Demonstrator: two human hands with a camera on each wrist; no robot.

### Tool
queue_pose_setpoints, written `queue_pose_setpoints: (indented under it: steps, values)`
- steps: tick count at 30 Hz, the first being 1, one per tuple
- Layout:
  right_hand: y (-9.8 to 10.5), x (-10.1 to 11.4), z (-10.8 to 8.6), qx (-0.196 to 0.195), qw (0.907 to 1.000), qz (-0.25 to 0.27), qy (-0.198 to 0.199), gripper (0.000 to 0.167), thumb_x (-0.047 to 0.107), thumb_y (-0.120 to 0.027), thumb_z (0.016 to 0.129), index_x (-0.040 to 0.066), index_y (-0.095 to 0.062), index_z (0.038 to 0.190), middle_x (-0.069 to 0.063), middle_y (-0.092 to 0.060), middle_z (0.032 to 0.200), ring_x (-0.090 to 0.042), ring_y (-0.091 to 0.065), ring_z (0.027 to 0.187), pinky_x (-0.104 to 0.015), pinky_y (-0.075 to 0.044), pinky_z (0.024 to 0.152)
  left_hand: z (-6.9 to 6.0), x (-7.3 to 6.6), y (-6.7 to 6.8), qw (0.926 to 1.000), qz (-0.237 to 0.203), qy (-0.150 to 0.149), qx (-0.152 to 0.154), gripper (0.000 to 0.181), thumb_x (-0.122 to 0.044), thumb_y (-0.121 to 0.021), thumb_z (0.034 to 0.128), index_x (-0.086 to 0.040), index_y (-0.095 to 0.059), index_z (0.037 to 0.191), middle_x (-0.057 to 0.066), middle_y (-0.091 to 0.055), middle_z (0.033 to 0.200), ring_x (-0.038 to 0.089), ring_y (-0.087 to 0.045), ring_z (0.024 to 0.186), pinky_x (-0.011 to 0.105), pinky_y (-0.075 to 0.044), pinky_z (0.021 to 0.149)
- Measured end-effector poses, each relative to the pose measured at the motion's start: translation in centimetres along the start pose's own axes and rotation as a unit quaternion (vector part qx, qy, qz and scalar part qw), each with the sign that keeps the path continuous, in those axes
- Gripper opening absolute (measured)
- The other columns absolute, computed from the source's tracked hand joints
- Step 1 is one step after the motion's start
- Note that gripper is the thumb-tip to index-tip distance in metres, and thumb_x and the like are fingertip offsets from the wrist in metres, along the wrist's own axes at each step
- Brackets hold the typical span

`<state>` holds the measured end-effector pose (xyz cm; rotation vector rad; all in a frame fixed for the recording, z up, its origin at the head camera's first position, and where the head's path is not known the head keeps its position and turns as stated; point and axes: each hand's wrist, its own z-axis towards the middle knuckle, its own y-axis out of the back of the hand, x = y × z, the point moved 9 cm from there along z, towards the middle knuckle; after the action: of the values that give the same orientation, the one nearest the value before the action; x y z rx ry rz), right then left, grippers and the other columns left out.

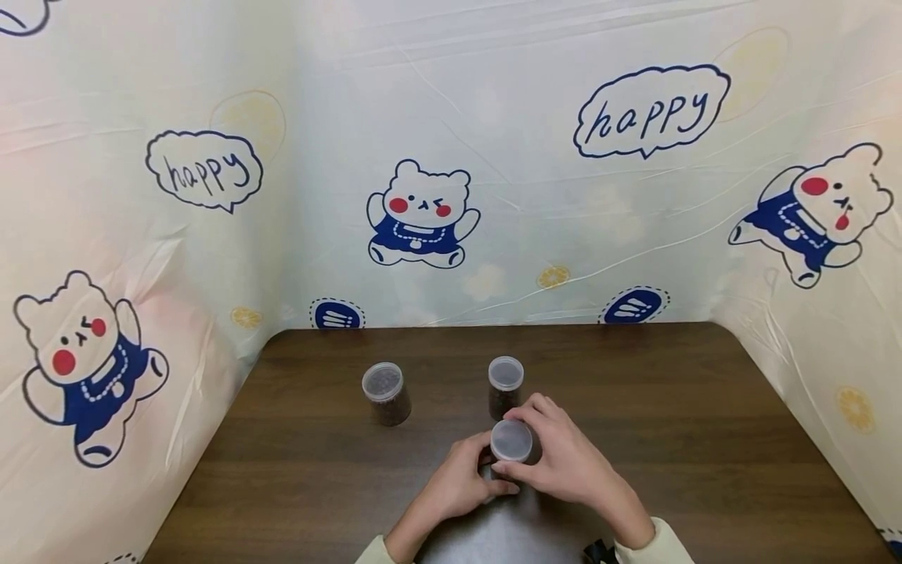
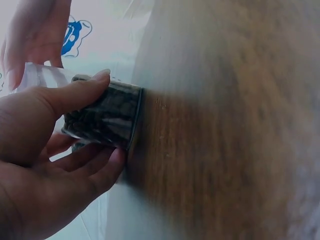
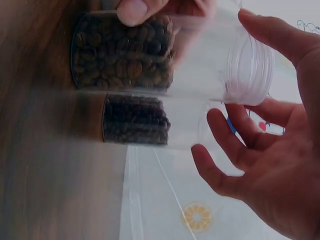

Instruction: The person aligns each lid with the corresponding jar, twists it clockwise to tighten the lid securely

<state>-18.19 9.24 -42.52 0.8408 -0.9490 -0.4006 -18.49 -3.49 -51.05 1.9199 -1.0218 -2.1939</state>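
Observation:
A clear jar partly filled with coffee beans stands on the table near the front, topped by a translucent screw lid. My left hand grips its lower body, thumb on one side and fingers on the other, as the left wrist view shows. Around the lid, my right hand has its thumb and fingers on opposite sides. Directly behind stands a second lidded jar of dark beans, close to the right fingertips. A third lidded jar with dark contents sits farther left.
The brown wooden table has its far edge against a printed curtain with bear figures, which also hangs along both sides. A small black object shows beside the right sleeve at the bottom of the head view.

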Motion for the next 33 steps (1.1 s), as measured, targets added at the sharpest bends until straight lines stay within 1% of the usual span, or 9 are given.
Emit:
queue_pose_setpoints:
  steps: [4, 7, 10, 14, 18, 23, 26, 30, 33]
  values:
    - [0.3, 0.2, 0.0, -0.032, 0.9986, -0.035, -0.021, 0.051, 0.055, -0.092, 0.075, 0.021, -0.071, 0.107, 0.012, -0.059, 0.098, -0.004, -0.053, 0.088, -0.029, -0.048, 0.078, 0.0, -0.2, 0.2, 0.9992, 0.033, -0.011, -0.022, 0.056, -0.027, -0.094, 0.0790, -0.021, -0.070, 0.129, -0.007, -0.076, 0.121, 0.007, -0.069, 0.114, 0.027, -0.057, 0.097]
    - [0.2, 0.4, 0.1, -0.033, 0.9980, -0.048, -0.023, 0.054, 0.061, -0.090, 0.073, 0.021, -0.069, 0.103, 0.012, -0.059, 0.095, -0.004, -0.052, 0.088, -0.030, -0.047, 0.078, -0.1, -0.2, 0.3, 0.9987, 0.040, -0.009, -0.028, 0.058, -0.028, -0.095, 0.0773, -0.021, -0.071, 0.129, -0.007, -0.077, 0.120, 0.007, -0.070, 0.112, 0.026, -0.057, 0.096]
    - [0.0, 0.3, 0.0, -0.005, 0.9995, -0.027, -0.013, 0.057, 0.062, -0.087, 0.078, 0.021, -0.068, 0.113, 0.013, -0.059, 0.103, -0.005, -0.053, 0.095, -0.031, -0.048, 0.081, -0.2, -0.1, 0.2, 0.9991, 0.036, -0.003, -0.021, 0.058, -0.028, -0.095, 0.0781, -0.021, -0.070, 0.130, -0.006, -0.076, 0.122, 0.008, -0.070, 0.115, 0.027, -0.057, 0.098]
    - [-0.3, 0.2, -0.3, 0.037, 0.9988, 0.026, 0.017, 0.060, 0.051, -0.084, 0.087, 0.019, -0.066, 0.135, 0.012, -0.057, 0.116, -0.006, -0.053, 0.108, -0.029, -0.052, 0.088, -0.1, 0.0, 0.1, 0.9994, 0.033, 0.003, -0.007, 0.058, -0.029, -0.094, 0.0800, -0.021, -0.069, 0.132, -0.006, -0.075, 0.125, 0.009, -0.069, 0.119, 0.028, -0.056, 0.101]
    - [-0.3, 0.3, -0.3, 0.047, 0.9976, 0.037, 0.035, 0.053, 0.048, -0.082, 0.090, 0.019, -0.068, 0.133, 0.011, -0.056, 0.117, -0.005, -0.053, 0.107, -0.026, -0.053, 0.087, -0.2, 0.0, 0.0, 0.9993, 0.038, 0.008, -0.001, 0.058, -0.030, -0.093, 0.0804, -0.021, -0.068, 0.132, -0.008, -0.076, 0.123, 0.008, -0.069, 0.116, 0.028, -0.057, 0.098]
    - [0.0, 0.5, -0.1, 0.028, 0.9989, 0.008, 0.037, 0.049, 0.050, -0.085, 0.086, 0.021, -0.071, 0.123, 0.013, -0.054, 0.107, -0.003, -0.050, 0.098, -0.024, -0.050, 0.081, -0.2, -0.1, 0.1, 0.9991, 0.040, 0.009, -0.010, 0.054, -0.029, -0.095, 0.0782, -0.023, -0.071, 0.126, -0.011, -0.077, 0.117, 0.005, -0.069, 0.111, 0.027, -0.056, 0.095]
    - [0.1, 0.7, -0.1, 0.011, 0.9994, -0.004, 0.033, 0.047, 0.049, -0.086, 0.085, 0.019, -0.072, 0.119, 0.011, -0.054, 0.103, -0.003, -0.049, 0.094, -0.024, -0.049, 0.079, -0.1, -0.3, 0.3, 0.9985, 0.047, 0.007, -0.027, 0.056, -0.029, -0.096, 0.0763, -0.023, -0.072, 0.126, -0.010, -0.078, 0.115, 0.006, -0.070, 0.110, 0.027, -0.057, 0.094]
    - [0.2, 0.9, -0.1, -0.020, 0.9996, -0.018, 0.001, 0.044, 0.044, -0.089, 0.082, 0.016, -0.072, 0.110, 0.009, -0.055, 0.097, -0.005, -0.050, 0.089, -0.024, -0.048, 0.075, -0.2, -0.9, 0.6, 0.9954, 0.072, -0.003, -0.064, 0.056, -0.027, -0.098, 0.0727, -0.020, -0.073, 0.122, -0.008, -0.079, 0.111, 0.007, -0.071, 0.104, 0.027, -0.058, 0.091]
    - [0.0, 1.3, -0.1, -0.046, 0.9974, -0.051, -0.020, 0.044, 0.045, -0.090, 0.079, 0.014, -0.072, 0.104, 0.008, -0.055, 0.093, -0.007, -0.051, 0.087, -0.028, -0.048, 0.076, -0.4, -1.2, 0.8, 0.9927, 0.083, -0.012, -0.086, 0.051, -0.025, -0.098, 0.0709, -0.018, -0.075, 0.116, -0.007, -0.079, 0.104, 0.006, -0.071, 0.097, 0.026, -0.058, 0.085]
